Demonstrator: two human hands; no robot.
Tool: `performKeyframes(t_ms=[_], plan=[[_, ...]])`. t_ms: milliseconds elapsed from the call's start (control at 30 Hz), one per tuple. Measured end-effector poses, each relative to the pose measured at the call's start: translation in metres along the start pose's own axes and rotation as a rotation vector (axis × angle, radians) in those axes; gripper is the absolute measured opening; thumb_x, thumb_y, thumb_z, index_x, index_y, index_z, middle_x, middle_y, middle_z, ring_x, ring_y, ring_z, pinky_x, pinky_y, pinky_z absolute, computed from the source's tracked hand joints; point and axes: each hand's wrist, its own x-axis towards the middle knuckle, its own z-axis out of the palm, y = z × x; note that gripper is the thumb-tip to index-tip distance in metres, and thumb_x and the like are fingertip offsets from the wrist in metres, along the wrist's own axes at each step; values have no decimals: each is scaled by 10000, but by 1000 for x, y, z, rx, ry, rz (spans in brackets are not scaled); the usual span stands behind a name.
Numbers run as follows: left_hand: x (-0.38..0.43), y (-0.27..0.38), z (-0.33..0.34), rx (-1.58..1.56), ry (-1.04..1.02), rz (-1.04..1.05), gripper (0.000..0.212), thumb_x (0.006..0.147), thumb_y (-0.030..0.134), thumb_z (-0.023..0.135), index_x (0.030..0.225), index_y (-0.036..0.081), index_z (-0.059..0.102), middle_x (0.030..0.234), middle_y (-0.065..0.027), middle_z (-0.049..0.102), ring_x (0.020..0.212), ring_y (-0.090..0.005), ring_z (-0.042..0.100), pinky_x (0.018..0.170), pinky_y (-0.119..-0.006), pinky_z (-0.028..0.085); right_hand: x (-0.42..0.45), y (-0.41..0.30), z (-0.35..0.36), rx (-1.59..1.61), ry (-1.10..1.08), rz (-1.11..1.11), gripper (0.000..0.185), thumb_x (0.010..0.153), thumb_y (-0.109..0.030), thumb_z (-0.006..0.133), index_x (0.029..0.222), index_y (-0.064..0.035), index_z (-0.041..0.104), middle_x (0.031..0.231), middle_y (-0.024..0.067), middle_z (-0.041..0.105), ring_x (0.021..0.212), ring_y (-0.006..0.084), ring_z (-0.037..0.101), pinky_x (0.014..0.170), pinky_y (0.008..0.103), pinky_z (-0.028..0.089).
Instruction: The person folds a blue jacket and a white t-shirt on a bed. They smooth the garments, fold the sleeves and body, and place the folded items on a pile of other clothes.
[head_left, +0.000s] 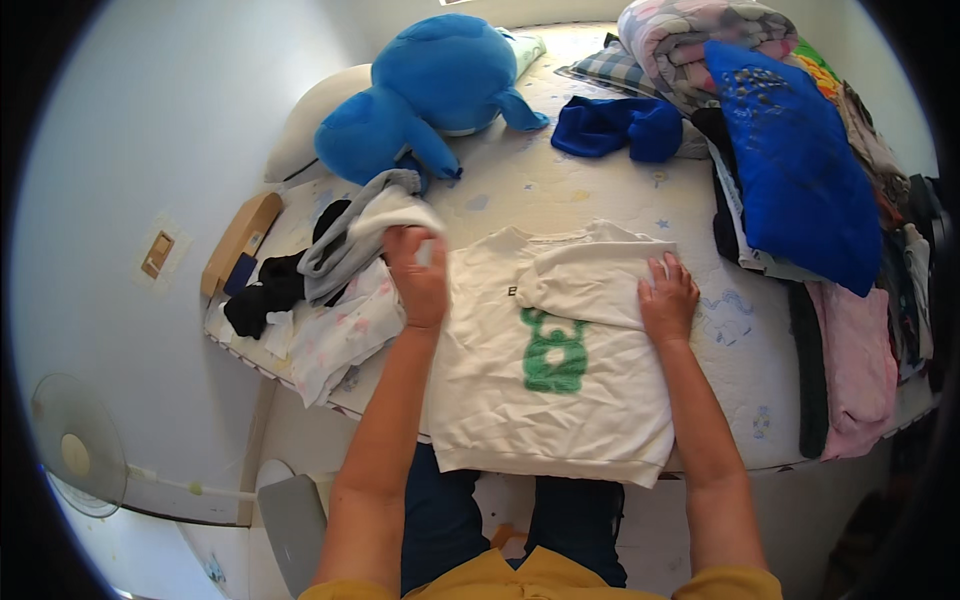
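A cream sweatshirt (480, 375) with a green bear print (553, 367) lies flat before me, its hem hanging a little over the mattress edge. Its sleeve on the right (592, 281) is folded inward across the chest. My right hand (669, 296) rests with fingers spread on that fold, at the shirt's right edge. On the other side, my left hand (418, 274) grips the other cream sleeve (397, 214), which is raised and blurred. Behind that sleeve lie a grey garment (337, 255) and a white cloth with pink print (349, 322).
A large blue plush toy (450, 75) sits at the back by a pale pillow (319, 120). Stacked clothes, a blue bundle (795, 165) and a rolled quilt (705, 45) line the right side. Black clothing (262, 296) and a cardboard box (240, 240) lie left. A fan (79, 450) stands beyond the mattress.
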Motion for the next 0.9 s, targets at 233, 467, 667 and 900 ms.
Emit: performKeyframes(t_ms=[233,467,667,900], plan=[[-82,23,56,151,-637,262,142,833,207,706,943,124,671,1351,-100,536,1250,-299,495,1065,-449,330,1,7,6,93,7,-5,399,862,-234,631,1253,-155,627,1389,51,510,1316,243,436,1108,436,306],[-82,-44,39,310,-342,-162,269,866,199,685,1084,58,615,1186,-138,571,1113,-343,542,936,-426,452,0,4,1,242,141,-3,395,800,-110,667,1191,-156,643,1306,44,547,1244,254,495,1046,407,374],[-56,-49,79,457,-452,-483,388,903,394,665,1130,86,601,1085,-126,586,1058,-327,556,899,-425,477,-2,2,-9,350,206,-226,357,695,2,685,1014,-158,692,1199,37,592,1133,262,551,939,399,430],[-39,-97,84,279,-601,-356,257,878,319,687,1036,117,683,1099,-157,535,1028,-336,558,916,-428,472,-1,3,-17,446,192,-276,278,674,20,674,891,-151,708,1062,37,618,1012,261,575,882,384,432]])
